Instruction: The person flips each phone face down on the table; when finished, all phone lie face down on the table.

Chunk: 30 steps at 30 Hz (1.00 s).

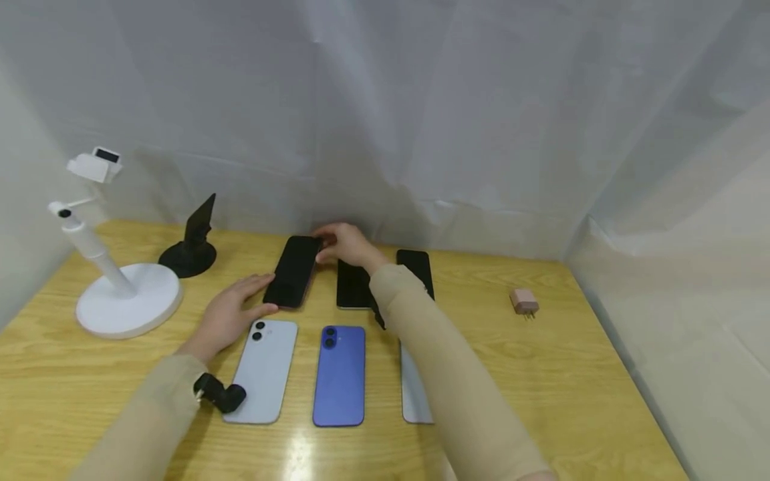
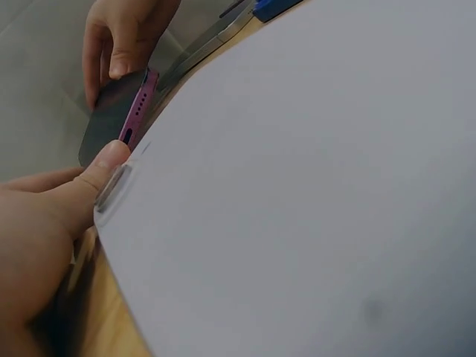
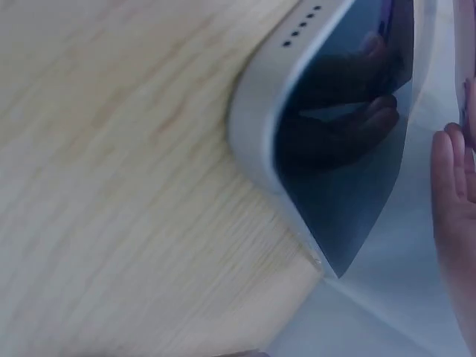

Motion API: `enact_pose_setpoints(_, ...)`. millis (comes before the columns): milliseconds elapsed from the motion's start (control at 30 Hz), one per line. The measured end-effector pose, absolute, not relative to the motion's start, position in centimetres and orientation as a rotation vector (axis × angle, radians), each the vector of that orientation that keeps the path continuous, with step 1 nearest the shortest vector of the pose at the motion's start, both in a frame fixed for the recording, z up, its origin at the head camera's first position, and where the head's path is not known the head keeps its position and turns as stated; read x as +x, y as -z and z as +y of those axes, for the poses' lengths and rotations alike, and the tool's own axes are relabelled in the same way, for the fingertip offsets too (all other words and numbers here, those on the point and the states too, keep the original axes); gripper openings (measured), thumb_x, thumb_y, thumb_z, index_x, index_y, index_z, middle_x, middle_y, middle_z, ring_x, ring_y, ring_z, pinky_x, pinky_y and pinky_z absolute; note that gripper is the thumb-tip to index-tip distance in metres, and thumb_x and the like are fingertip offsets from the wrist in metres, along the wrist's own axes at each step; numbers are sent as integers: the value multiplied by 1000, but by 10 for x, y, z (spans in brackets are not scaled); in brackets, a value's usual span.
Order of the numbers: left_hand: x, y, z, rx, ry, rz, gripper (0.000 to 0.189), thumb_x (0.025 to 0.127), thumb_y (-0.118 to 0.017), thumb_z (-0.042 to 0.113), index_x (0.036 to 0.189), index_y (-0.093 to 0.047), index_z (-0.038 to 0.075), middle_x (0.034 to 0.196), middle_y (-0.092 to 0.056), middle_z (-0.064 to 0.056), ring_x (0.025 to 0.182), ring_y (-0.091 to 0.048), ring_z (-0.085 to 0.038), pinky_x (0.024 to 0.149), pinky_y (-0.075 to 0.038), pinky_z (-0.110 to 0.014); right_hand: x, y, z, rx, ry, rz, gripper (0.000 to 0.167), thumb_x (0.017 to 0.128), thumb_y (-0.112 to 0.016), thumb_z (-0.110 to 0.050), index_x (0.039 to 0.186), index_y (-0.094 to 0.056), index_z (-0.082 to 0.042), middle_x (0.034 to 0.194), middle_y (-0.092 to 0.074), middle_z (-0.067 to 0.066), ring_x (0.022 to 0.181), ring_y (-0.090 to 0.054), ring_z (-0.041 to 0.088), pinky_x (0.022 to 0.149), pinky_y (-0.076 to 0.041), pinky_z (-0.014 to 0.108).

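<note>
Between my two hands lies a phone (image 1: 293, 270) with a dark screen facing up; its pinkish-purple edge shows in the left wrist view. My left hand (image 1: 228, 321) holds its lower left corner, thumb at the bottom edge and fingers along the left side. At the upper right corner, my right hand (image 1: 349, 247) grips the phone, its thumb by the right side. Under my right wrist, partly hidden, is a dark-screened phone (image 1: 353, 284) with a silver edge. A white phone (image 1: 261, 374) lies back up below my left hand, and a blue phone (image 1: 339, 377) is beside it.
Another dark-screened phone (image 1: 415, 264) and a pale phone (image 1: 415, 394) are partly covered by my right arm. On the left stand a white stand (image 1: 129, 300) and a black stand (image 1: 188, 257). A pink plug charger (image 1: 523, 300) lies right. Grey sheeting (image 1: 385, 120) hangs behind.
</note>
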<state>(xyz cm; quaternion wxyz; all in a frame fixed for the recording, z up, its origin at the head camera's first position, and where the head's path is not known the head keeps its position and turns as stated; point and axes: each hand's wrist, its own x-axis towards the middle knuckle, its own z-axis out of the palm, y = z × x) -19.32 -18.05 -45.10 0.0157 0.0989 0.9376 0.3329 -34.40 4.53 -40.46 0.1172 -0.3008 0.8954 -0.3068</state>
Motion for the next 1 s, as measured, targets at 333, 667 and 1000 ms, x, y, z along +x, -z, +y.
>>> enact_pose_setpoints(333,-189,448,-183,335,-1094,2876,64,95,-54,42,146,-39,9,149,-28,-27,137,-23,-45,109,-19,-63,-340,399,43,-929,960,2669,46,82,-74,-26,123,-64,-8,101,-68,2,92,-61,11,81,-47,17)
enact_pose_setpoints(667,-186,448,-184,359,-1111,2876,56,98,-47,42,142,-45,7,147,-29,-31,135,-24,-49,107,-20,-65,-340,392,34,-959,930,2716,42,84,-72,-29,118,-65,-5,103,-66,5,95,-60,14,83,-46,16)
enact_pose_setpoints(1000,-185,450,-184,266,-1189,2854,66,96,-49,45,145,-38,2,146,-36,-26,134,-30,-45,107,-26,-61,-337,390,23,-983,783,2812,39,88,-66,-36,115,-66,-7,104,-63,5,96,-55,15,83,-44,20)
